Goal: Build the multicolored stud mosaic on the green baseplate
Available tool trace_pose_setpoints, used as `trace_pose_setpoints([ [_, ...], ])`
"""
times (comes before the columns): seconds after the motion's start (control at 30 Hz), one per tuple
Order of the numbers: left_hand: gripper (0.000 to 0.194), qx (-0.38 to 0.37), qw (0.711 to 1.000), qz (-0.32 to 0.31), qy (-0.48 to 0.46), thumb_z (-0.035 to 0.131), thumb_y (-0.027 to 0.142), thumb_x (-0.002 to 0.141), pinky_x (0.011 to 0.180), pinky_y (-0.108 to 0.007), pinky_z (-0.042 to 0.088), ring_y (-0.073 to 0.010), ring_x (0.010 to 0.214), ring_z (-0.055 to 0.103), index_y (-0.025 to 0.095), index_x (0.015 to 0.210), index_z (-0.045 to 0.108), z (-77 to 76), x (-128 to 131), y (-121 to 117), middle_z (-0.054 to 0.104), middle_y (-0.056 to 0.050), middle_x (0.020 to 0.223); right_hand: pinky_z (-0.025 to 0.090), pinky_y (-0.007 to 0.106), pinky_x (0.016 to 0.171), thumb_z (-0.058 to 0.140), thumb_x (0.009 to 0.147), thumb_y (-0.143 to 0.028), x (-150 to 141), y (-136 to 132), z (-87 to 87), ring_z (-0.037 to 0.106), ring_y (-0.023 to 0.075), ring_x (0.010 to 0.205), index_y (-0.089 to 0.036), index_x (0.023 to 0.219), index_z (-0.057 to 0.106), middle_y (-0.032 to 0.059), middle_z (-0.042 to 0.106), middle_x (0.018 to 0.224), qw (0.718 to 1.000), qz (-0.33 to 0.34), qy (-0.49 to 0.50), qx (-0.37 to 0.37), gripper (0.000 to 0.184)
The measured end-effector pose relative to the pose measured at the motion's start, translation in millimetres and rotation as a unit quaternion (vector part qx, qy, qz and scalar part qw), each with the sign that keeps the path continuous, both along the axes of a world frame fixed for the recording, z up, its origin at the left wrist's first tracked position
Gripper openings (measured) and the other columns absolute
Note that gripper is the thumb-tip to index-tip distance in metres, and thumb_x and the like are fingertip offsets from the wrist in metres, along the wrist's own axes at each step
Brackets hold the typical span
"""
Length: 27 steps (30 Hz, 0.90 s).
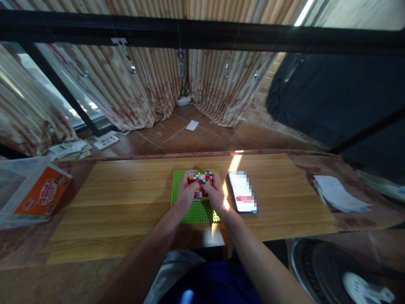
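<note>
Both my hands grip a block of small multicoloured building bricks (201, 177) from its two sides. My left hand (187, 190) is closed round the left side, with its thumb across the near part. My right hand (216, 192) is closed on the right side, its thumb also on the near part. Beneath the block lies a green studded baseplate (194, 215) on the wooden table. My fingertips on the far side are hidden, and I cannot tell whether the block touches the plate.
A phone (243, 192) with a lit screen lies right of the baseplate on the wooden table (126, 198). A clear plastic bin (23, 190) with an orange package stands at the left. White papers (340, 193) lie at the right, and a round fan (335, 270) is at lower right.
</note>
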<state>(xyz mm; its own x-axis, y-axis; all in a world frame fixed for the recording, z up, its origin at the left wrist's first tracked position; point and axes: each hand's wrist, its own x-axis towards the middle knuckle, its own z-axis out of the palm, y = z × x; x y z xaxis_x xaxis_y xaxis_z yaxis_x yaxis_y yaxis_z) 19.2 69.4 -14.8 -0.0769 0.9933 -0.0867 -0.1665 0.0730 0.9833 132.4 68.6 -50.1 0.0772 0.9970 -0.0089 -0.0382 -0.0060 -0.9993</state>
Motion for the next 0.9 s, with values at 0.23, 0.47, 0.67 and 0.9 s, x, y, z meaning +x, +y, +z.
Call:
trace_pose_setpoints([
  [0.23,0.035,0.003,1.000,0.003,0.002,0.053,0.015,0.056,0.064,-0.023,0.044,-0.0123,0.068,0.052,0.020,0.090,0.057,-0.1,-0.1,-0.2,0.057,0.004,0.073,0.047,0.031,0.079,0.054,0.068,-0.023,-2.6,-1.0,5.1,0.057,0.0186,0.088,-0.024,0.121,0.049,0.0013,0.061,0.101,1.000,-0.016,-0.006,-0.003,0.053],
  [0.47,0.032,0.014,0.999,0.013,-0.036,0.058,0.018,0.060,0.074,-0.022,0.045,-0.0128,0.079,0.055,0.021,0.092,0.059,-6.4,-0.2,1.7,0.061,0.003,0.083,0.049,0.030,0.075,0.057,0.067,-0.029,1.4,3.2,2.8,0.060,0.0204,0.089,-0.028,0.115,0.057,-0.0013,0.066,0.099,0.999,-0.032,0.012,-0.033,0.048],
  [0.67,0.032,-0.017,0.999,0.014,-0.046,0.060,0.018,0.058,0.068,-0.023,0.046,-0.0120,0.070,0.055,0.021,0.090,0.058,-6.1,2.3,4.3,0.060,0.004,0.076,0.048,0.030,0.067,0.056,0.070,-0.039,1.6,7.8,12.3,0.062,0.0211,0.081,-0.026,0.104,0.062,-0.0014,0.068,0.084,0.996,-0.033,0.042,-0.073,0.037],
  [0.9,0.029,-0.021,0.999,0.021,-0.015,0.057,0.011,0.056,0.064,-0.022,0.044,-0.0112,0.066,0.054,0.019,0.084,0.059,-1.2,2.9,8.9,0.060,0.004,0.071,0.046,0.028,0.064,0.060,0.069,-0.038,-4.6,5.8,17.7,0.060,0.0187,0.075,-0.025,0.097,0.061,-0.0018,0.066,0.080,0.995,-0.056,0.001,-0.085,0.031],
])
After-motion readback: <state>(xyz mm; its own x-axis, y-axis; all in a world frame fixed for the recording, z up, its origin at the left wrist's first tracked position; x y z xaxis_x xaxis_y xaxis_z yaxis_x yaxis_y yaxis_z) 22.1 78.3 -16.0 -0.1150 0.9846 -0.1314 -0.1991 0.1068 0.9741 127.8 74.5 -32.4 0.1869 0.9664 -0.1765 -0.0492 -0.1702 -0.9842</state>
